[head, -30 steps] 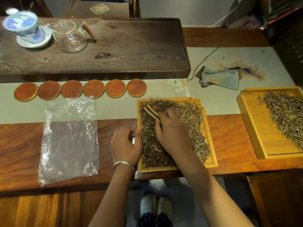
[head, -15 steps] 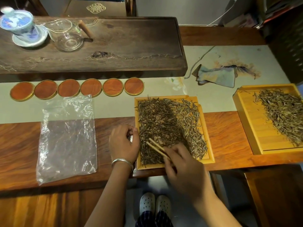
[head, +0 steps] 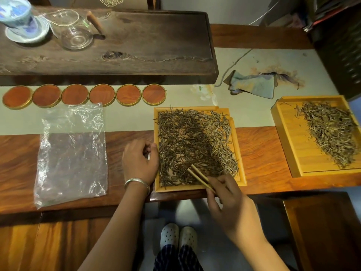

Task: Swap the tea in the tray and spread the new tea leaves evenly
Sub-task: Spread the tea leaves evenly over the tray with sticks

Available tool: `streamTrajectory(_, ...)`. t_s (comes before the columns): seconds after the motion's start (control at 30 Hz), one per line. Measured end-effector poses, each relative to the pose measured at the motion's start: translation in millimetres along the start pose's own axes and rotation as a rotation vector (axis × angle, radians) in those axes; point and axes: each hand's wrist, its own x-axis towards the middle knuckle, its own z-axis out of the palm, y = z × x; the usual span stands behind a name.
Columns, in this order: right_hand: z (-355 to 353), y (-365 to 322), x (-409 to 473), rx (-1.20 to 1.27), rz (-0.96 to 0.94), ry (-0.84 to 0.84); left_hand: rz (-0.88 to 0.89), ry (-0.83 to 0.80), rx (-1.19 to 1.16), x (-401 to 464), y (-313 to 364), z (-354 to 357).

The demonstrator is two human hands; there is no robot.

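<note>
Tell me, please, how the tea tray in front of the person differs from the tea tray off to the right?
The near tray is covered almost edge to edge with tea leaves; the far-right tray has its leaves heaped along its right part, leaving the left bare. The near tray is being worked: the left hand touches its left edge and the right hand holds bamboo tongs over it; nothing touches the far-right tray. Both are pale rectangular wooden trays on the table.
</note>
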Motion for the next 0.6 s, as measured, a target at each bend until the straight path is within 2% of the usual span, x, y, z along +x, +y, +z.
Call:
streamTrajectory(0.17,11,-4,0,0.071,-0.003,-0.025,0.003,0.005,0.005,0,0,0)
streamTrajectory(0.27,8,-2,3,0.115,0.042,0.018,0.004,0.004,0.003,0,0,1)
streamTrajectory(0.4,-13,22,0,0.036,0.184,0.078,0.01,0.004,0.006,0,-2,2)
streamTrajectory(0.5,-23,40,-6,-0.036,0.217,0.059,0.011,0.006,0.011,0,-2,2)
streamTrajectory(0.6,-26,50,-13,-0.009,0.242,0.058,0.008,0.008,0.006,1,-2,2)
